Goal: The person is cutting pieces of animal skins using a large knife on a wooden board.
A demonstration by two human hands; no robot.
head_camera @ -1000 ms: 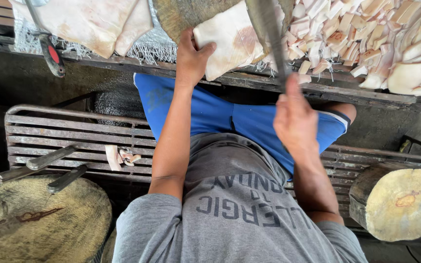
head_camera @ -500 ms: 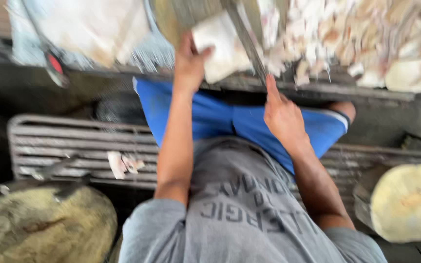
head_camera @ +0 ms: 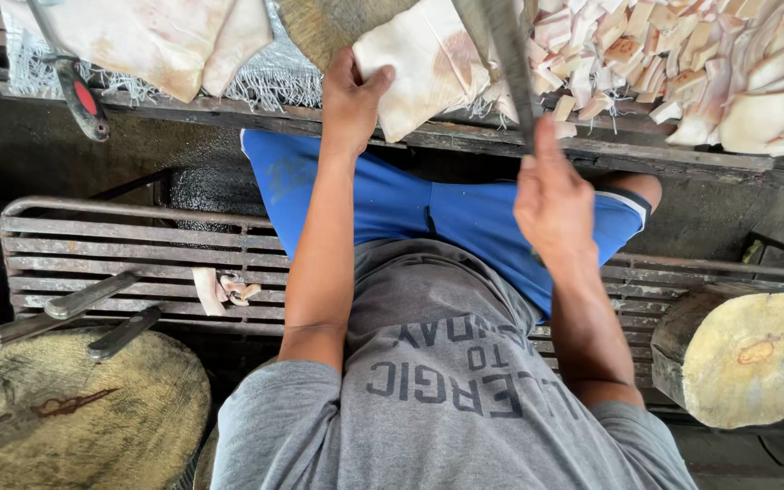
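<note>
My left hand [head_camera: 349, 102] grips the near edge of a pale slab of raw skin and fat [head_camera: 415, 68], which lies on a round wooden block [head_camera: 319, 27] at the top of the view. My right hand [head_camera: 551, 195] is closed on the handle of a long knife [head_camera: 505, 45]. Its grey blade runs up across the slab's right side. A pile of several small cut pale pieces [head_camera: 682, 63] lies to the right of the blade. My blue shorts and grey shirt fill the middle below.
More pale slabs [head_camera: 138, 36] lie at top left beside a red-handled tool [head_camera: 83, 95]. A metal slatted rack [head_camera: 93, 245] carries two knife handles [head_camera: 93, 295] and scraps [head_camera: 224, 289]. Round wooden blocks sit at lower left [head_camera: 65, 417] and lower right [head_camera: 755, 354].
The view shook and blurred half a second ago, then steadied. Both hands keep the same holds; the right hand with the knife has shifted only slightly.
</note>
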